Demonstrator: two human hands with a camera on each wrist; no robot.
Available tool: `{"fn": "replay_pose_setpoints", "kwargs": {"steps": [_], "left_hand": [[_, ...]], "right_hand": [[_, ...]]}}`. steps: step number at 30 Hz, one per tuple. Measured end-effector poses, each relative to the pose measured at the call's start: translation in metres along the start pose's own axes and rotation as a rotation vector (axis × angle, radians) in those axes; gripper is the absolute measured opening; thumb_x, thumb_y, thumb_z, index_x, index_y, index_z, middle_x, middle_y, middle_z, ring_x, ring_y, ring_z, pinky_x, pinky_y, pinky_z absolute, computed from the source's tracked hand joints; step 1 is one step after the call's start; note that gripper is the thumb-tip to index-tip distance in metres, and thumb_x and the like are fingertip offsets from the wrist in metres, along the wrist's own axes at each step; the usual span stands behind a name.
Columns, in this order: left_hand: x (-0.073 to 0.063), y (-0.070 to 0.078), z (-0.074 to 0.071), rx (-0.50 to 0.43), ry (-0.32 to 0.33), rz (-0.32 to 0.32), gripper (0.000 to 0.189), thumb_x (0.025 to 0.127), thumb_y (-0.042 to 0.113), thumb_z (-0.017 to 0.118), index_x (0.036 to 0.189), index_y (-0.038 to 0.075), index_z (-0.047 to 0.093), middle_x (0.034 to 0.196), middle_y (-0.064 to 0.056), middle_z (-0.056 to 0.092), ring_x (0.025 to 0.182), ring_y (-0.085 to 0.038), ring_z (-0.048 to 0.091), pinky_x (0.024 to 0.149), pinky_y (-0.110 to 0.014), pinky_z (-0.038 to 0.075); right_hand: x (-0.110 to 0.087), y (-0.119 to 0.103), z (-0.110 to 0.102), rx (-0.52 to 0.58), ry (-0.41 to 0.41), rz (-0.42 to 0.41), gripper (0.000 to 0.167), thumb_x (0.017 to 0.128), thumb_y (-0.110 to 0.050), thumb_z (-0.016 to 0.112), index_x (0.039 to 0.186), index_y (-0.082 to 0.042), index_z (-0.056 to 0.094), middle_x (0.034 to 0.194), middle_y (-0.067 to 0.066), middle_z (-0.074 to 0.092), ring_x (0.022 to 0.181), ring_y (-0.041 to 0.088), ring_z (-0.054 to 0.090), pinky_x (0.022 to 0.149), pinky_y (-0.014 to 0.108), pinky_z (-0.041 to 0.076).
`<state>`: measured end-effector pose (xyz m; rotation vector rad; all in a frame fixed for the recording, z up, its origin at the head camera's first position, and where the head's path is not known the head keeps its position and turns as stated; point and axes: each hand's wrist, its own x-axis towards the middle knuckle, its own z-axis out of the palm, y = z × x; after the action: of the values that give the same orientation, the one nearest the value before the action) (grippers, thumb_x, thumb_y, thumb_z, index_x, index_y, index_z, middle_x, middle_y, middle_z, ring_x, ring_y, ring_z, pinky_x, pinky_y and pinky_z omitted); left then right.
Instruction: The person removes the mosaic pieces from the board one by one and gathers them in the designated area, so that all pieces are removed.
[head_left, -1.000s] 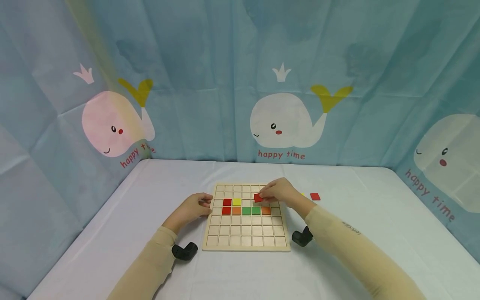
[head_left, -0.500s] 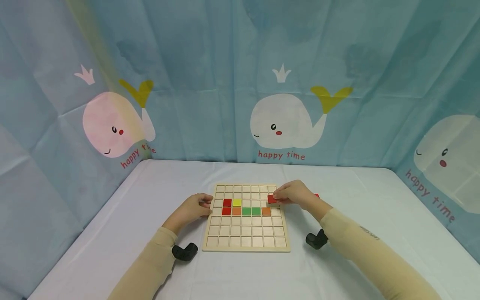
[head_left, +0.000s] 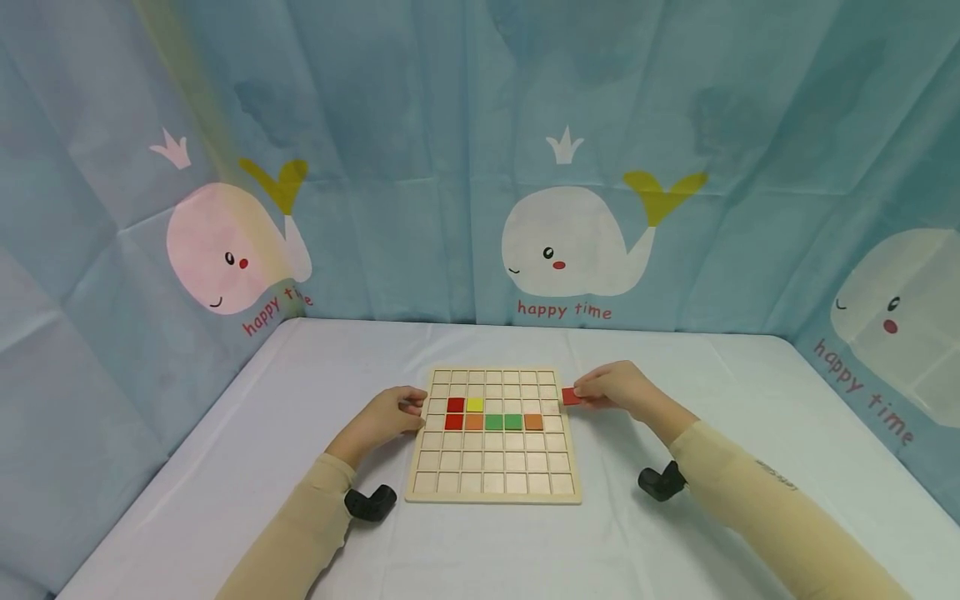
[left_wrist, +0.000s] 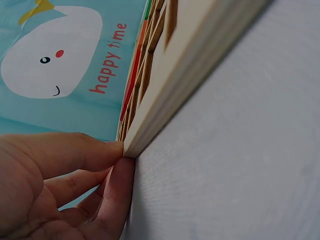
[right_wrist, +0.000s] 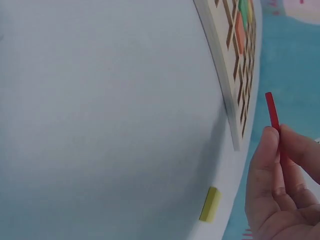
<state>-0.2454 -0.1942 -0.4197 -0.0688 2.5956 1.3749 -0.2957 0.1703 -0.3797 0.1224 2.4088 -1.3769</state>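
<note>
A light wooden grid board (head_left: 492, 483) lies flat on the white table. My left hand (head_left: 387, 418) holds the board's left edge; in the left wrist view, thumb and finger (left_wrist: 107, 155) meet at its rim. My right hand (head_left: 618, 390) pinches a red square tile (head_left: 571, 397) between thumb and fingertips, just off the board's right edge. The tile stands thin and edge-on in the right wrist view. On the board, a red tile (head_left: 455, 405) and a yellow tile (head_left: 475, 404) sit above a row of red, orange, green, green and orange (head_left: 533, 422) tiles.
A yellow tile (right_wrist: 210, 204) lies on the table right of the board, hidden behind the right hand in the head view. Black wrist pieces (head_left: 371, 503) sit at both sleeves. A blue whale-print curtain (head_left: 390, 250) surrounds the table (head_left: 495, 550).
My right hand has moved rightward with the red tile, from over the board to past its right edge. It now covers the loose tiles there. The left hand has stayed in place.
</note>
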Motion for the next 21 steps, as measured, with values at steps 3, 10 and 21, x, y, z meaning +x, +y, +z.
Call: {"fn": "replay_pose_setpoints", "kwargs": {"steps": [3, 10, 21], "left_hand": [[0.000, 0.000, 0.000, -0.001, 0.001, 0.002, 0.049, 0.085, 0.000, 0.066, 0.133, -0.004, 0.057, 0.112, -0.014, 0.062, 0.095, -0.019, 0.057, 0.072, -0.026, 0.052], [0.000, 0.001, 0.000, -0.004, -0.001, 0.004, 0.050, 0.085, 0.000, 0.066, 0.134, -0.004, 0.056, 0.113, -0.014, 0.061, 0.096, -0.020, 0.057, 0.073, -0.026, 0.053], [0.000, 0.001, 0.000, -0.001, 0.006, 0.003, 0.051, 0.083, -0.001, 0.066, 0.133, -0.004, 0.057, 0.114, -0.014, 0.061, 0.097, -0.020, 0.057, 0.074, -0.026, 0.053]], "right_hand": [[-0.002, 0.003, -0.005, -0.008, 0.003, -0.007, 0.031, 0.088, -0.017, 0.074, 0.113, 0.003, 0.071, 0.101, 0.011, 0.072, 0.074, 0.011, 0.064, 0.076, 0.026, 0.058], [-0.006, 0.007, -0.020, -0.012, 0.012, -0.016, 0.035, 0.089, -0.017, 0.073, 0.116, 0.004, 0.070, 0.104, 0.012, 0.072, 0.075, 0.010, 0.064, 0.077, 0.026, 0.059], [-0.008, 0.017, -0.035, -0.018, 0.031, -0.016, 0.036, 0.090, -0.020, 0.073, 0.116, 0.005, 0.070, 0.100, 0.008, 0.073, 0.075, 0.010, 0.064, 0.073, 0.022, 0.058]]}}
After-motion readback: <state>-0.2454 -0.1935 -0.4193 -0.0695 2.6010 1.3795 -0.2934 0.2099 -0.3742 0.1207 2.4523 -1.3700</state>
